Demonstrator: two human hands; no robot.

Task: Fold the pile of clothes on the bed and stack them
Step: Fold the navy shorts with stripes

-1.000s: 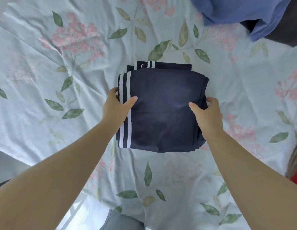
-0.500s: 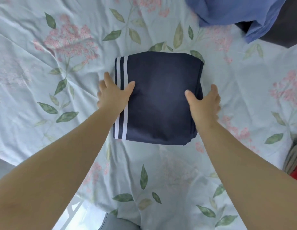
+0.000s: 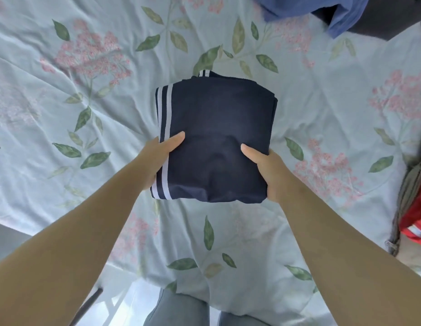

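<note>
- The left hand [image 3: 153, 161] grips the striped side of the folded navy garment [image 3: 216, 137], thumb flat on top; its fingers are tucked under the cloth and hidden
- The right hand [image 3: 273, 175] clamps the opposite side the same way, thumb on top and fingers out of sight beneath
- The garment spans the gap between the two hands, over the flowered bed [image 3: 87, 67]; its near edge sags between them, so it looks lifted, but whether the far end touches the bed is not clear
- Its white stripes [image 3: 166, 128] run along the left hand's side, and a striped layer peeks out at the far end
- Step in hand, as I judge it: folding of this piece is finished and it is being carried to the stack
- The next move calls for an even hold on both sides so the layers do not slide apart, then a flat set-down with edges squared
- Far beyond the right hand lie a blue cloth [image 3: 299, 8] and a dark cloth [image 3: 381, 20], both cut off by the frame
- Out past the right hand, an olive cloth [image 3: 412, 180] and a red cloth [image 3: 416, 220] are cropped too; whether either belongs to the stack or the unfolded pile cannot be told
</note>
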